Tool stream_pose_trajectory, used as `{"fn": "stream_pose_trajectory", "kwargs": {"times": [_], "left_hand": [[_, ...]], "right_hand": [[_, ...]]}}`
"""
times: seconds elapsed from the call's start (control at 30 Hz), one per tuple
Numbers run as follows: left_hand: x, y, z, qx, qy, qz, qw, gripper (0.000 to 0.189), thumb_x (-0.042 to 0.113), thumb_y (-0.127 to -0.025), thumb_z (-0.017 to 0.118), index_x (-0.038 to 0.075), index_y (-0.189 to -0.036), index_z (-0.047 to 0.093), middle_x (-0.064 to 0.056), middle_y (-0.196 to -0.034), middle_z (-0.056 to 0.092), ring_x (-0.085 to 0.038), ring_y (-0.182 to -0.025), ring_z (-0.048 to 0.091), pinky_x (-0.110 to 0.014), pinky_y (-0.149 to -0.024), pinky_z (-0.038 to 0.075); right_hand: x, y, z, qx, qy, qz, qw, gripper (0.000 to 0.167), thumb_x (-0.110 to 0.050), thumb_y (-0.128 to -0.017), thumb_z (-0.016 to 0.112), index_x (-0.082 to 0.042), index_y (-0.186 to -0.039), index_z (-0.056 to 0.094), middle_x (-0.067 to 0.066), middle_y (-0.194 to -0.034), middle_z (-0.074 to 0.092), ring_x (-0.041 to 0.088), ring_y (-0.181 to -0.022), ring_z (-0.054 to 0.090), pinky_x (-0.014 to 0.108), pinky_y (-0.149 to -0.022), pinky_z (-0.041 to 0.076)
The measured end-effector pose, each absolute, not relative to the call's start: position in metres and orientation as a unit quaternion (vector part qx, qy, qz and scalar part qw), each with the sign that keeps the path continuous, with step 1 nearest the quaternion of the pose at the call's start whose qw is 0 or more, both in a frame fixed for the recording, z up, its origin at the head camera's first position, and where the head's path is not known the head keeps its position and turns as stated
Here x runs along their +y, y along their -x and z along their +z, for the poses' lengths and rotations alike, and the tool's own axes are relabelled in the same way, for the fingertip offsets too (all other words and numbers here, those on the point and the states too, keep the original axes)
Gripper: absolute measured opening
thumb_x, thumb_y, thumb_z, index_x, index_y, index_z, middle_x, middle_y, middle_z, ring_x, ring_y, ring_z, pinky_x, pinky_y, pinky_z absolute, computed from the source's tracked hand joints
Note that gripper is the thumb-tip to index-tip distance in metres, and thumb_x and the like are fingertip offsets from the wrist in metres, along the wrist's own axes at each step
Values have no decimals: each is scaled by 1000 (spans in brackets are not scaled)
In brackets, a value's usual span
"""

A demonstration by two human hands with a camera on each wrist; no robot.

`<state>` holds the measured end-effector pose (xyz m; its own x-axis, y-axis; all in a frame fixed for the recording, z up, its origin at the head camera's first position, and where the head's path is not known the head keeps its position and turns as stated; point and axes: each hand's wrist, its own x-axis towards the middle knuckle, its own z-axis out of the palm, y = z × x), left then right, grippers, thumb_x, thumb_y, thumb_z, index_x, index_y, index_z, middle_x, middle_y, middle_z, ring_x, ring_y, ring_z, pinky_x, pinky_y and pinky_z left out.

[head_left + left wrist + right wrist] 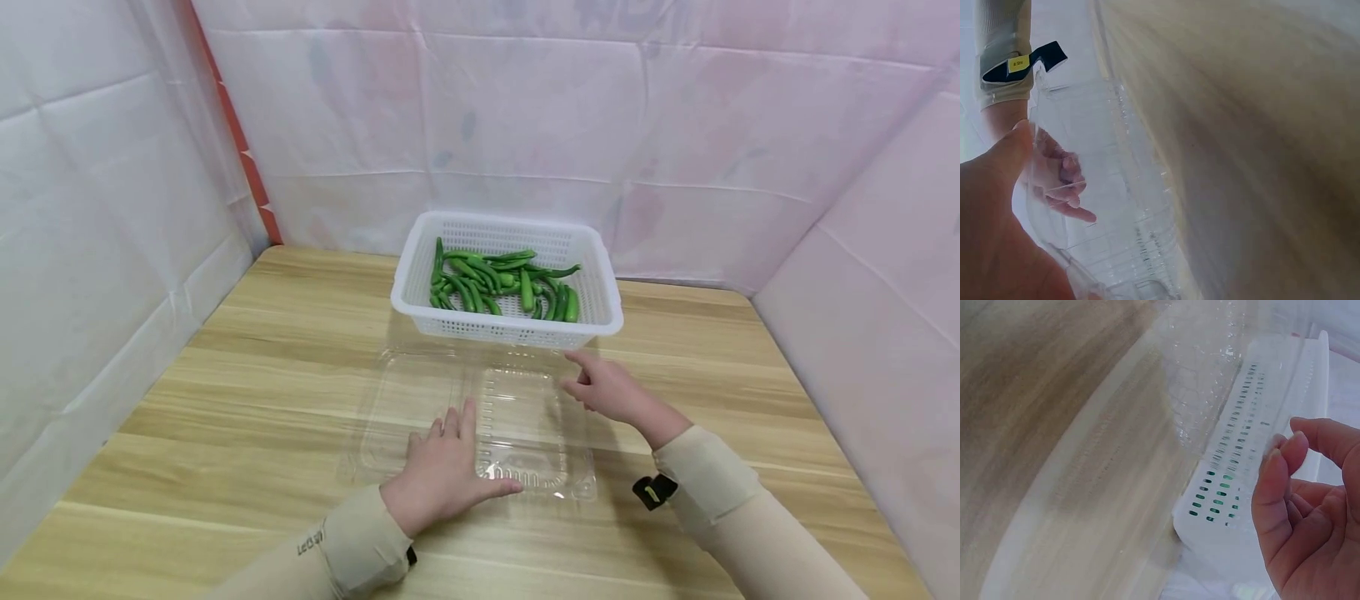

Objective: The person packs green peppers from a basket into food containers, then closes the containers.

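A clear plastic clamshell box (522, 421) lies unfolded on the table, its flat lid to the left and its ridged tray to the right. My left hand (438, 475) is spread at its near side, fingers straight over the fold and thumb along the tray's near rim. In the left wrist view the left thumb (1013, 147) lies at the clear rim. My right hand (611, 387) is at the tray's far right edge, forefinger stretched out and the other fingers loosely curled. The right wrist view shows the right fingers (1272, 500) beside the clear wall, pinching nothing.
Just behind the box stands a white perforated basket (506, 325) with several green chili peppers (527, 290) in it. The wooden table (247, 392) is bordered by pale cloth walls (525, 117) at the back and both sides.
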<state>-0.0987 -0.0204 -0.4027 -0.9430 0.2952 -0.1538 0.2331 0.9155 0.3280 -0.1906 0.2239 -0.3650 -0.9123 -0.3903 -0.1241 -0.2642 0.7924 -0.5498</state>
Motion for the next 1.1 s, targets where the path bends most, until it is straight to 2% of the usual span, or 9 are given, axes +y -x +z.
{"fn": "stream_pose_trajectory", "kwargs": {"times": [0.17,0.3,0.47,0.57,0.63,0.8,0.93,1.1], "left_hand": [[-21,100,-401,975,-139,141,102,125,88,-64,41,1,-148,12,-29,-142,32,-49,-123,38,-68,-92,29],[-23,100,-398,976,-133,134,110,125,89,-63,40,2,-148,13,-28,-142,32,-48,-124,37,-70,-93,26],[-26,102,-396,976,-125,140,115,123,88,-64,41,1,-148,14,-29,-141,34,-47,-124,38,-71,-94,24],[-25,104,-396,975,-124,143,116,123,87,-64,43,1,-147,17,-29,-139,37,-46,-122,41,-70,-93,25],[-24,106,-395,975,-123,141,117,122,87,-64,43,1,-147,19,-28,-138,39,-45,-121,42,-70,-92,26],[-20,106,-393,977,-123,131,118,124,89,-63,42,1,-147,20,-27,-139,38,-44,-122,42,-71,-94,22],[-16,104,-393,978,-125,133,105,125,89,-61,44,2,-147,19,-26,-140,37,-44,-122,42,-71,-94,21],[-15,104,-394,980,-128,136,68,124,86,-59,52,3,-146,24,-23,-134,43,-40,-118,46,-70,-93,25]], "right_hand": [[224,191,-358,936,187,-273,123,50,-14,-94,55,12,-133,40,10,-67,60,15,-54,56,31,-55,47],[224,196,-349,931,189,-295,107,39,-13,-94,55,11,-124,50,10,-69,60,17,-56,57,32,-54,49],[221,212,-329,929,158,-332,49,27,-12,-95,53,7,-113,57,15,-76,61,24,-64,59,35,-57,51],[219,227,-321,938,148,-312,15,26,-14,-96,50,4,-114,59,15,-83,62,24,-68,58,34,-58,47],[218,239,-321,946,150,-288,8,28,-15,-97,49,3,-115,59,16,-91,63,26,-77,59,36,-64,48],[218,267,-333,957,168,-232,32,28,-12,-96,51,5,-116,58,21,-106,62,33,-99,58,46,-85,46],[218,284,-338,966,174,-187,46,28,-8,-94,52,8,-116,58,22,-104,62,34,-98,58,46,-84,46],[216,302,-338,972,167,-154,58,28,-5,-93,51,10,-117,58,23,-105,61,32,-92,56,45,-80,45]]}}
